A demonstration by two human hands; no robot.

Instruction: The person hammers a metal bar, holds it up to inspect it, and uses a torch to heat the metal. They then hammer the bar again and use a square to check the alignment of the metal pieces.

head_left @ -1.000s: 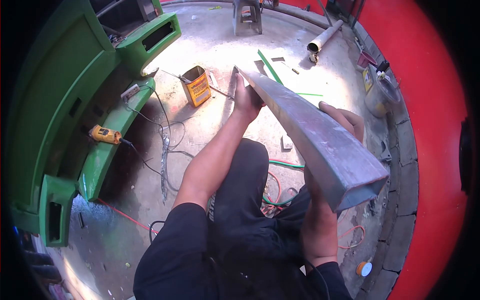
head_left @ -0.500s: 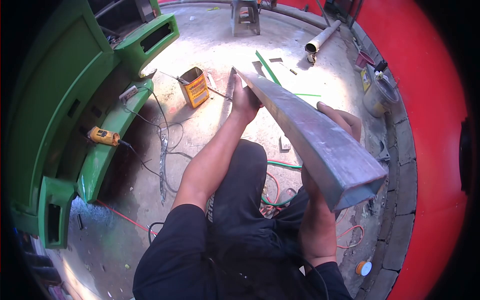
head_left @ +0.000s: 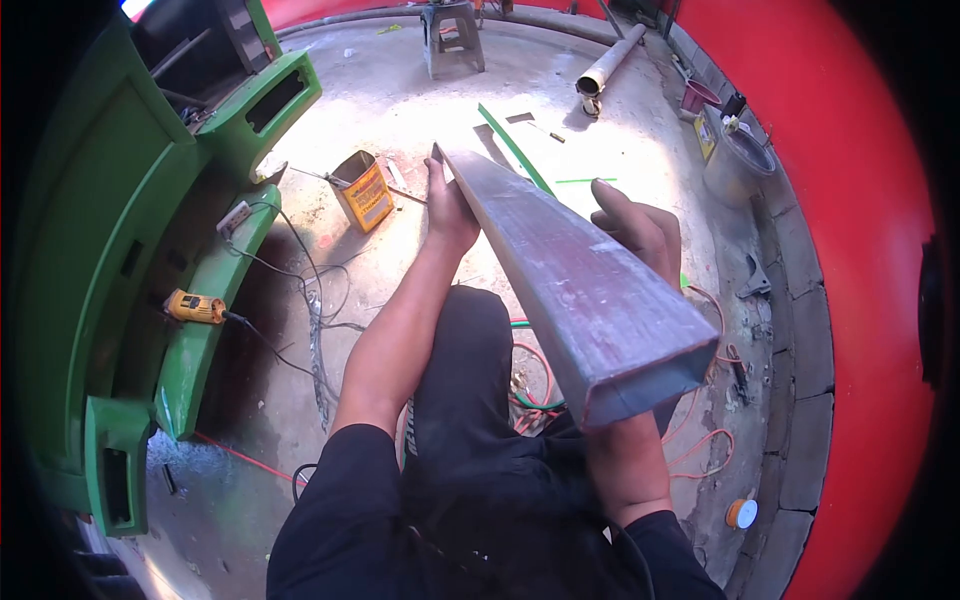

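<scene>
A long grey rectangular metal tube [head_left: 600, 285] slants across the middle of the view, its hollow end toward me at the lower right. My left hand [head_left: 453, 212] grips the far end, thumb up along its left side; the fingers are mostly hidden behind the metal. My right hand [head_left: 643, 232] holds the tube from below and the right, nearer the hollow end, with fingers showing past its right edge. The tube covers much of that palm. Smudges and pale scuffs mark the upper face. My knee is beneath the tube.
On the left, a yellow angle grinder [head_left: 195, 307] and a power strip [head_left: 233, 219] lie on a green metal body part [head_left: 215, 290]. A yellow can [head_left: 363, 195] stands ahead. Hoses [head_left: 545, 372] trail below; a bucket [head_left: 738, 165] stands by the red wall [head_left: 850, 250].
The tube's near end has swung left and slightly down in view, turning its upper face more toward me. Both hands keep hold of it. The whole scene has shifted somewhat with my head.
</scene>
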